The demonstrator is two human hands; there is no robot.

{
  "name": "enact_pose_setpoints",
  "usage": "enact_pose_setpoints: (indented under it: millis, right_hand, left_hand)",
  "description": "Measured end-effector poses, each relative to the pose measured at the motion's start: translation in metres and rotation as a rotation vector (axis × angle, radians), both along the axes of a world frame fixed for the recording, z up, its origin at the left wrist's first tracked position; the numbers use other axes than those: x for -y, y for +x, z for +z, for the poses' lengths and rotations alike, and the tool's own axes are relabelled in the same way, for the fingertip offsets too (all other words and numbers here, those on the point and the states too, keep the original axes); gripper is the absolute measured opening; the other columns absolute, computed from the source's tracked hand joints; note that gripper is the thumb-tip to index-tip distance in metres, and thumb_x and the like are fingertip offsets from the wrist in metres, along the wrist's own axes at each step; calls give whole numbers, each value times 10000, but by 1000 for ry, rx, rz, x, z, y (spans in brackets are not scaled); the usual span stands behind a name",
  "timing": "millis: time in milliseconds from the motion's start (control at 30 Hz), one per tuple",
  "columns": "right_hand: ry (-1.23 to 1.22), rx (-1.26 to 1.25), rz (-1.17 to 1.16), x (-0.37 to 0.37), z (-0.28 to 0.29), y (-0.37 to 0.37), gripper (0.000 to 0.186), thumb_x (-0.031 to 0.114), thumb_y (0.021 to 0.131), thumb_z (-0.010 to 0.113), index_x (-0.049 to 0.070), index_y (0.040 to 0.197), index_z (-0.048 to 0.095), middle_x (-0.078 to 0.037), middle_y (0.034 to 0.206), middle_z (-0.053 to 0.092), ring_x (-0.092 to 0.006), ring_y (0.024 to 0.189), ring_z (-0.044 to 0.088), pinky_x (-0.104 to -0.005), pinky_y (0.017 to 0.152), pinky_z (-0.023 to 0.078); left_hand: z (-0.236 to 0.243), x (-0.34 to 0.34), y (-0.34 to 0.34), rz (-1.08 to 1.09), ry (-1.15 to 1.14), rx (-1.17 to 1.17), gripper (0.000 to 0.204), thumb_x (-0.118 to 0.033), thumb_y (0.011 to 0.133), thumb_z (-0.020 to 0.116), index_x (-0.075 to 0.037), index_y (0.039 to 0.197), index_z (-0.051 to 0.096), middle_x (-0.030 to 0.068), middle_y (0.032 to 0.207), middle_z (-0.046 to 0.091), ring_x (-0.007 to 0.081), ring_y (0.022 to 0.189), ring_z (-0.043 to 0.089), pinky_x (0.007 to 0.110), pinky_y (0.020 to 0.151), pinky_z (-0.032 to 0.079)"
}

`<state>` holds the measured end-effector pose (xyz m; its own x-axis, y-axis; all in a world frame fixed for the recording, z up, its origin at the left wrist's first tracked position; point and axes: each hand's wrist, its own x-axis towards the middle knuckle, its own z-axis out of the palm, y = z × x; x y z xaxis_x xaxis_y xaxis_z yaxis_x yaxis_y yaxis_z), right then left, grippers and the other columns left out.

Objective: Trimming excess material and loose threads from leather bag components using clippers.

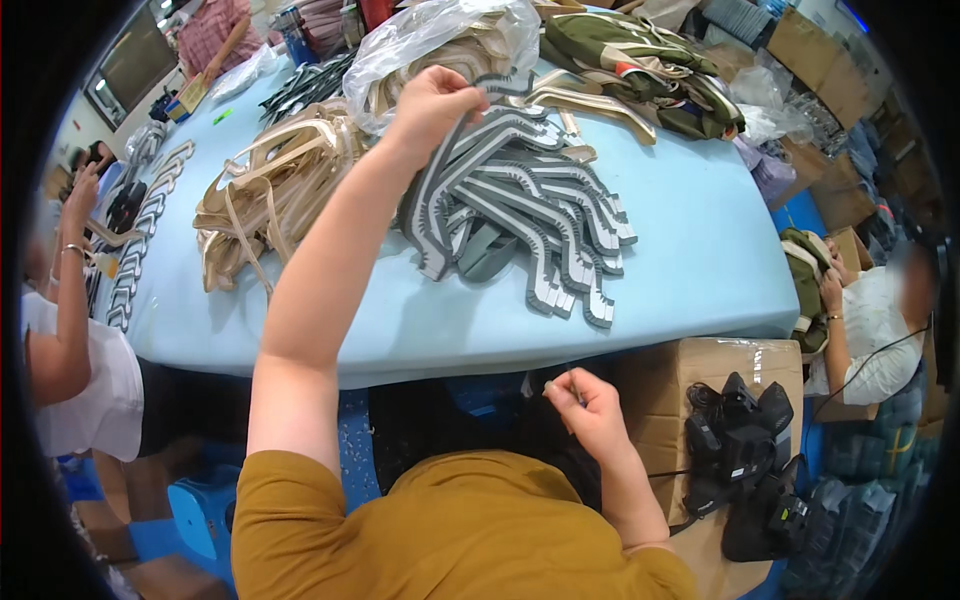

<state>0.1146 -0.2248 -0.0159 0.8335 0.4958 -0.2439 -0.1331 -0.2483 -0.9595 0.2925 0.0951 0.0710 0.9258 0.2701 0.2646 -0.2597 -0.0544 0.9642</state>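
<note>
My left hand [437, 105] reaches far across the table, thumb and fingers pinched on a grey notched fabric strip at the upper edge of a pile. Beneath and to the right of it spreads the pile of grey curved fabric strips [520, 185], with pale bands and snipped edges. My right hand [592, 412] is held close to my body, just off the table's near edge. Its fingers are closed, and a small thin dark thing seems to show at the fingertips, too small to name.
Beige strips [275, 190] lie left of the grey pile. Behind are a clear plastic bag [440, 50] and olive-green fabric pieces [640, 65]. A cardboard box [650, 400] with black gear [745, 440] stands at my right. Other people work on both sides of the blue-covered table [700, 240].
</note>
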Motion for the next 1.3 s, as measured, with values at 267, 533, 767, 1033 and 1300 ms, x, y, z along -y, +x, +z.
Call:
enact_pose_setpoints:
  millis: [267, 533, 767, 1033, 1300]
  right_hand:
    - [301, 90, -138, -24, 22, 24, 128, 131, 869, 570, 3, 876, 570, 40, 588, 461, -16, 488, 399, -171, 441, 307]
    - [650, -49, 34, -64, 25, 22, 149, 179, 909, 489, 37, 950, 512, -12, 551, 414, -90, 399, 362, -198, 375, 272]
    - [335, 207, 101, -58, 14, 6, 173, 139, 893, 537, 2, 788, 550, 40, 614, 459, -37, 523, 357, -190, 473, 300]
    - [240, 129, -59, -55, 20, 2, 146, 120, 867, 558, -4, 937, 526, 9, 635, 475, -42, 566, 415, -198, 502, 329]
    - [-189, 808, -19, -47, 31, 3, 288, 142, 766, 643, 51, 1019, 540, -46, 789, 566, -178, 564, 514, -277, 517, 431]
  left_hand:
    - [31, 13, -144, -215, -213, -78, 256, -101, 804, 617, -26, 1023, 509, 94, 843, 625, 102, 670, 581, 190, 591, 469]
    - [-65, 63, -240, -342, -605, -297, 241, -36, 814, 604, -46, 1026, 490, 104, 874, 626, 150, 747, 610, 254, 676, 503]
    - [-67, 76, -240, -520, -670, -441, 318, -185, 870, 548, -13, 1133, 500, 92, 878, 616, 117, 682, 586, 224, 611, 473]
    - [-73, 93, -242, -317, -778, -502, 326, -212, 908, 466, 45, 1100, 521, 157, 866, 624, 110, 554, 519, 204, 508, 432]
    - [-72, 93, -247, -319, -730, -505, 335, -193, 904, 457, 62, 1114, 516, 160, 891, 626, 109, 560, 540, 210, 492, 462]
